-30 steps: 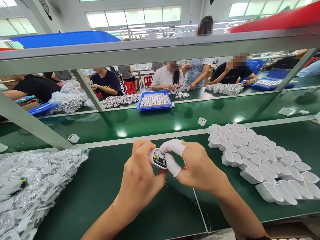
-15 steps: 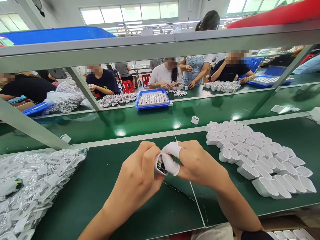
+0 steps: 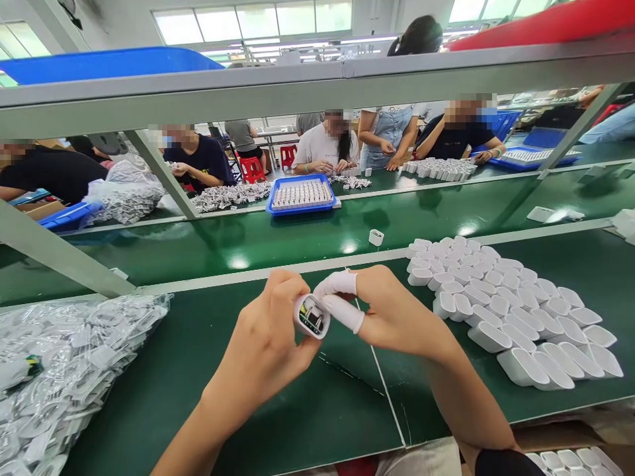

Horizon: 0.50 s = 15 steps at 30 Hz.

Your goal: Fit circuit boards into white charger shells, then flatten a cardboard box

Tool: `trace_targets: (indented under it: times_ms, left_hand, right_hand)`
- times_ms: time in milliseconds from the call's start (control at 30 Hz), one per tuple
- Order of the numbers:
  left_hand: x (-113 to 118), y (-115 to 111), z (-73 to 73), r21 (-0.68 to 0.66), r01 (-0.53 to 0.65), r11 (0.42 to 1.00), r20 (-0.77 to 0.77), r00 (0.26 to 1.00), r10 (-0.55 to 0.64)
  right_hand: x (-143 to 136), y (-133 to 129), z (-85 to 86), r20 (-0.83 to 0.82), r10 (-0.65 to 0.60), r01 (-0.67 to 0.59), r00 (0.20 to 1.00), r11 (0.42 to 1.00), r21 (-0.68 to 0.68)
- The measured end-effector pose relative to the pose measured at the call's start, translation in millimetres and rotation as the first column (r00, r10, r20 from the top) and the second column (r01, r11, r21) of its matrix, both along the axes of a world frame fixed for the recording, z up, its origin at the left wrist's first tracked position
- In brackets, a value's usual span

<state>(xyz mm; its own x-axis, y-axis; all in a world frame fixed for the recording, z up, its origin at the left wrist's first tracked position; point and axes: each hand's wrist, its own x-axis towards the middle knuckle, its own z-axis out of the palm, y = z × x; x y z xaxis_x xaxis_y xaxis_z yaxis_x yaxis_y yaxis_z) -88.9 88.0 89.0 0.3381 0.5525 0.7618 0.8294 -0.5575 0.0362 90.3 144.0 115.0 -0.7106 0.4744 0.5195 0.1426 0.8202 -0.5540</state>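
Observation:
My left hand (image 3: 265, 337) holds a small white charger shell (image 3: 311, 316) above the green bench, its open end showing a circuit board inside. My right hand (image 3: 391, 311) meets it from the right; its thumb and forefinger wear white finger cots and pinch the shell's right edge. Both hands hover over the middle of the green table (image 3: 278, 410).
Rows of white shells (image 3: 506, 311) lie to the right. A clear bag of white parts (image 3: 64, 370) lies at the left. A grey metal shelf frame (image 3: 278, 92) crosses above. Beyond it are a blue tray of parts (image 3: 301, 196) and several seated people working.
The shell has turned in my hands so its open end faces me again. The view shifted slightly; both hands stay together on the shell.

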Motion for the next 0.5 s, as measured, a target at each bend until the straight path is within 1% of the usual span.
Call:
trace_targets:
  times_ms: [100, 233, 267, 333, 367, 433, 467, 500]
  left_hand:
    - [-2, 1, 1.4, -0.032, 0.009, 0.999, 0.044, 0.999, -0.008]
    - [-3, 1, 0.8, -0.052, -0.026, 0.998, 0.063, 0.998, 0.029]
    - [-3, 0, 0.2, -0.053, -0.040, 0.998, 0.061, 0.997, 0.043]
    - [-3, 0, -0.9, -0.049, -0.067, 0.997, 0.054, 0.996, 0.070]
    - [-3, 1, -1.1, -0.043, -0.078, 0.996, 0.055, 0.995, 0.080]
    - [-4, 0, 0.2, 0.001, -0.080, 0.997, 0.079, 0.994, 0.080]
    - [-5, 0, 1.7, 0.041, -0.078, 0.996, 0.099, 0.992, 0.073]
    - [-5, 0, 3.7, 0.087, -0.079, 0.993, 0.116, 0.991, 0.069]
  right_hand:
    - [1, 4, 1.9, -0.012, 0.033, -0.034, 0.999, 0.998, -0.055]
    - [-1, 1, 2.9, -0.017, 0.073, -0.075, 0.997, 0.983, -0.170]
    - [-3, 0, 1.7, -0.025, 0.074, -0.077, 0.997, 0.980, -0.183]
    - [-8, -4, -2.8, -0.051, 0.034, -0.043, 0.998, 0.980, -0.195]
    - [-12, -6, -6.0, -0.086, 0.006, -0.023, 0.996, 0.979, -0.201]
    - [-20, -7, -12.8, -0.238, -0.034, -0.030, 0.971, 0.965, -0.260]
    - [-24, -6, -15.8, -0.343, -0.045, -0.074, 0.938, 0.942, -0.326]
    - [-28, -5, -18.2, -0.452, -0.051, -0.153, 0.891, 0.902, -0.403]
